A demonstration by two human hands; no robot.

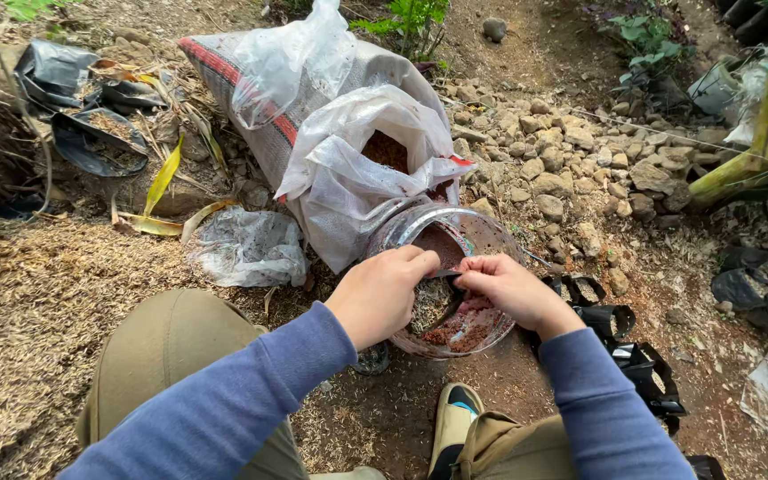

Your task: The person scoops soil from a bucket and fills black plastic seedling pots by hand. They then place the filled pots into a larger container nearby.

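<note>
Hands meet over the clear plastic jar (477, 233), which lies tilted on the ground with its mouth toward the person; left hand (382, 293) curled closed at the near rim; right hand (510, 289) pinching, fingers (473, 267) closed on the edge of a small black planting bag (442, 298) held open inside the mouth (its fill looks like husk and reddish soil); both hands equally near; the white sack (348, 169) lies just beyond the jar.
</note>
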